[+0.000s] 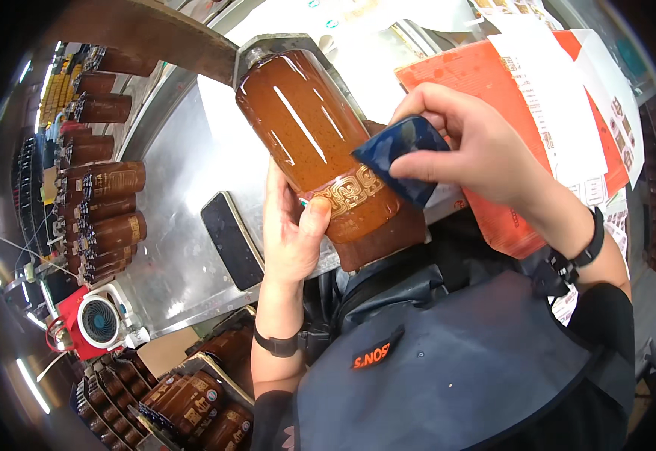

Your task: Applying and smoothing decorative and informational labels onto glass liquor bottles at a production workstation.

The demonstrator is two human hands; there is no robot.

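A glossy amber-brown bottle [298, 113] lies tilted in front of me, its neck pointing away to the upper left. Around its lower part runs a gold patterned band [352, 189]. My left hand [296, 239] grips the bottle from the left, thumb pressed at the band's left end and the other fingers partly hidden beneath. In my right hand [474, 143], a dark blue flat scraper [411, 156] is pinched between thumb and fingers, its edge at or just above the band's right end. A brown pad [384, 242] lies under the bottle's base.
A grey frame [328, 51] surrounds the neck end, beside a brown beam [148, 34]. The metal table [178, 255] carries a phone [232, 240]. Orange-red sheets [456, 68] and white label sheets lie right. Left are a small fan [99, 321], rows of bottles [114, 180] and crated bottles [189, 398].
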